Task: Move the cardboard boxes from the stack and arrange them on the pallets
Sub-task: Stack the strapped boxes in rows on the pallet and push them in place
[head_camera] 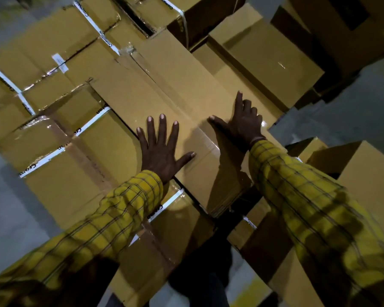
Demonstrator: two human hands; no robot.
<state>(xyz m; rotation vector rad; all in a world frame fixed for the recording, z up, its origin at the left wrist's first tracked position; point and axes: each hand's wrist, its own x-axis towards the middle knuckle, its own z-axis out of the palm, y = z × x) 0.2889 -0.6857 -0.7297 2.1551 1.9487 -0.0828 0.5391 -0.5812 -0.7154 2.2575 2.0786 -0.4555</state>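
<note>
Progress, as judged from the head view: a layer of strapped boxes (pixel 60 134) already lay side by side at the left, bound with white printed straps (pixel 93 122), so part of the arranging appeared done. One long plain box (pixel 164 89) lay on top of that layer, running diagonally from the upper middle toward the near edge. It was the box in hand, apparently being pushed into line, and its final seating could not be confirmed. The pallets themselves were hidden beneath the cartons. More boxes (pixel 264 60) stood at the upper right and another (pixel 364 173) at the right, well apart across a strip of grey floor (pixel 341 116); which of these formed the source stack could not be told.

Grip state: the left hand (pixel 162 151) lay flat on the top face of the long box, fingers straight and spread wide, holding nothing. The right hand (pixel 244 122) rested on the same face at its right edge, thumb laid out across the top and fingers bent at the edge; whether they hooked over that edge could not be told.

Edges and room: the near end of the long box overhung a dark gap (pixel 222 220) between the lower cartons, so that end looked partly unsupported. Its left flank overlapped the strapped layer. Open floor lay to the right of the box and at the far left, giving the person standing room
</note>
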